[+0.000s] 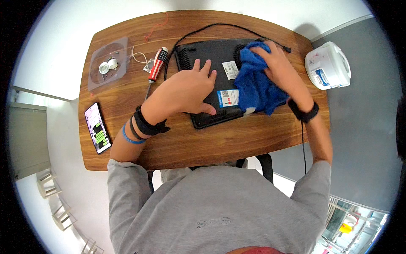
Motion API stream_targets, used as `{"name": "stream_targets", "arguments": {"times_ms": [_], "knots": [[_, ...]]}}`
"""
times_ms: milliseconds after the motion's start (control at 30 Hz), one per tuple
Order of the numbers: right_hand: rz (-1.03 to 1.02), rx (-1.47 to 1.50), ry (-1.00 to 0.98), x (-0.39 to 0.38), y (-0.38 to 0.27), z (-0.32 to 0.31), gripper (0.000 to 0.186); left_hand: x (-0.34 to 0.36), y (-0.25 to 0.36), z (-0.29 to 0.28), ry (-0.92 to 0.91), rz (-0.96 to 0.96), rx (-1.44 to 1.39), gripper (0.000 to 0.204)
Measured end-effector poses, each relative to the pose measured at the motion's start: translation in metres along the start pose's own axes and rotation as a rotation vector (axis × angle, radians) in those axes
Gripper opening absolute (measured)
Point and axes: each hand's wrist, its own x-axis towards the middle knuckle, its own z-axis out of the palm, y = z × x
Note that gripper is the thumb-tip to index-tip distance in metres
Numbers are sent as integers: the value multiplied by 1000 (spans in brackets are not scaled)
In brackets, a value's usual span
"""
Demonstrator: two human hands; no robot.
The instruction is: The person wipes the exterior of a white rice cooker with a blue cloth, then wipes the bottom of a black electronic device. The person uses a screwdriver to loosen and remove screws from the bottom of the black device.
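A flat black appliance (198, 53) lies on the wooden table with its vented, labelled underside up. My left hand (187, 89) rests on it, fingers apart. My right hand (277, 70) grips a bunched blue cloth (258, 95) over the appliance's right part, which the cloth partly hides. Just left of the appliance is a screwdriver (159, 63) with a red, white and dark handle. A black cable (203, 28) loops behind the appliance.
The wooden table (220, 150) also holds a lit phone (97, 127) at left, a clear plastic tray (97, 82) with white round pieces (109, 65), and thin wires. A white rice cooker (327, 65) sits at right. Several stools (48, 186) stand at lower left.
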Motion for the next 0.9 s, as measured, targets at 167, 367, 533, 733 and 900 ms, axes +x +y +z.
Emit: {"name": "stream_targets", "arguments": {"times_ms": [167,367,533,733,900], "knots": [[-47,131,112,58,-25,13,84,-2,8,0,-15,-57,-21,111],[-173,506,-42,53,-74,16,90,-14,35,-11,-25,-58,-66,52],[-96,112,75,61,-14,33,88,-15,45,-7,40,-80,-22,33],[4,165,-49,95,-1,38,90,-13,74,-19,-105,-173,137,4],[-299,325,-92,89,-109,22,89,-17,73,-16,-135,-88,88,5]]}}
